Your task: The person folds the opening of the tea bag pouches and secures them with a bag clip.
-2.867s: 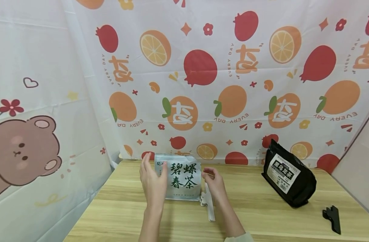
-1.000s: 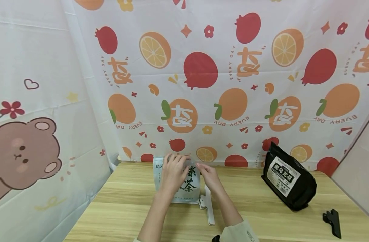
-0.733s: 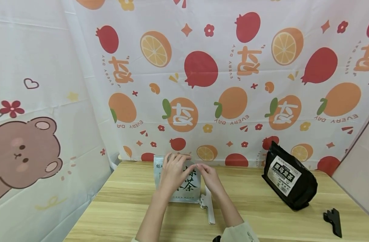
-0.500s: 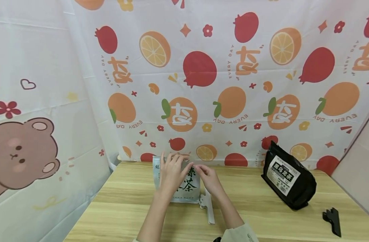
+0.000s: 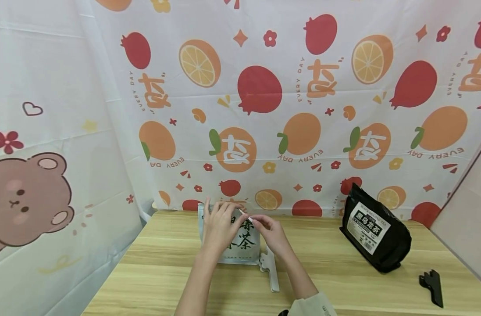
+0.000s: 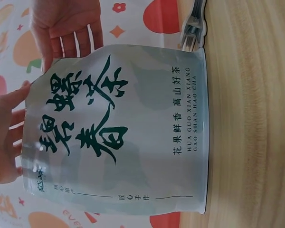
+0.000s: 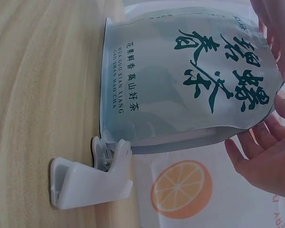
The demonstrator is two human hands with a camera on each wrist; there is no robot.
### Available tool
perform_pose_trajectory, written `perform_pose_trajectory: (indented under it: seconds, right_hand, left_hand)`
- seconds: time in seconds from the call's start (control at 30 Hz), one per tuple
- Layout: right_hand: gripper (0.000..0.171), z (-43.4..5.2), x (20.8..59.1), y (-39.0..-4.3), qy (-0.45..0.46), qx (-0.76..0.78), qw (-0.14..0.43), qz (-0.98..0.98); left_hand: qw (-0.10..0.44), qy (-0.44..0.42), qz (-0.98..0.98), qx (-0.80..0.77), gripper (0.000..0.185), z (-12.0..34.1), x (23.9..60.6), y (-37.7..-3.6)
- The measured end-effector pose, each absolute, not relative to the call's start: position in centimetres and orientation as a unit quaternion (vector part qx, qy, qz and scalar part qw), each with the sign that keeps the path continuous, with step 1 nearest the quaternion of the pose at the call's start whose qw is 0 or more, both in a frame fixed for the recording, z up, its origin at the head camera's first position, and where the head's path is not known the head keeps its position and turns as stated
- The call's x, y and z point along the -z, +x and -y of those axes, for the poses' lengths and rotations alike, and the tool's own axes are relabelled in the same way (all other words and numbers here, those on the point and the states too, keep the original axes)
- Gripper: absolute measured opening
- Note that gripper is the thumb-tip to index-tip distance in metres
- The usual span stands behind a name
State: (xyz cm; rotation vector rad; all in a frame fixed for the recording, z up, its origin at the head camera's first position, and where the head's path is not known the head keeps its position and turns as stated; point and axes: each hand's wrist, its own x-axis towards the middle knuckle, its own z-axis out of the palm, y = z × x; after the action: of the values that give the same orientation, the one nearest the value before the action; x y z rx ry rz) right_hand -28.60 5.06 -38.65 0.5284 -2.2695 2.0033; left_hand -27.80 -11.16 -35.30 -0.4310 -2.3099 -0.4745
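A pale green tea bag (image 5: 240, 253) with dark green Chinese lettering stands upright on the table. Reaching across its front, my left hand (image 5: 220, 226) holds the top edge, thumb in front and fingers behind. My right hand (image 5: 271, 232) pinches the top right corner, its fingertips close to the left thumb. Part of the lettering is hidden behind the left hand in the head view. In the right wrist view the top of the bag (image 7: 180, 85) bends between both hands. A white bag clip (image 7: 90, 183) lies by the bag's lower right corner, untouched.
On the right of the wooden table (image 5: 153, 272) a black bag of oolong tea (image 5: 376, 232) leans back. In front of it lies a black clip (image 5: 432, 287). A fruit-print cloth (image 5: 279, 101) hangs behind the table, and a bear-print cloth (image 5: 27, 197) hangs at the left.
My left hand has come from the bag's left side rightwards across its front to the top edge. My right hand has risen to the top right corner. Both clips and the black bag stay put.
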Motion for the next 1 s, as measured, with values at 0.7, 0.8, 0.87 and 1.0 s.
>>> perform_pose_trajectory:
  seconds: [0.7, 0.8, 0.87, 1.0]
  right_hand:
    - [0.024, -4.6, 37.0, -27.3, 0.18, -0.646, 0.051, 0.74]
    - [0.023, -4.4, 37.0, -27.3, 0.178, -0.642, 0.06, 0.743]
    - [0.022, -4.4, 36.9, -27.3, 0.177, -0.64, 0.066, 0.745]
    - [0.02, -4.2, 36.8, -27.3, 0.166, -0.635, 0.076, 0.751]
  left_hand:
    - [0.342, -0.179, 0.901, 0.196, 0.027, 11.7, 35.0, -27.7]
    - [0.345, -0.179, 0.9, 0.196, 0.026, 11.6, 35.0, -27.8]
    - [0.35, -0.178, 0.899, 0.196, 0.026, 11.6, 35.0, -27.9]
    - [0.359, -0.177, 0.896, 0.193, 0.024, 11.6, 35.1, -28.0]
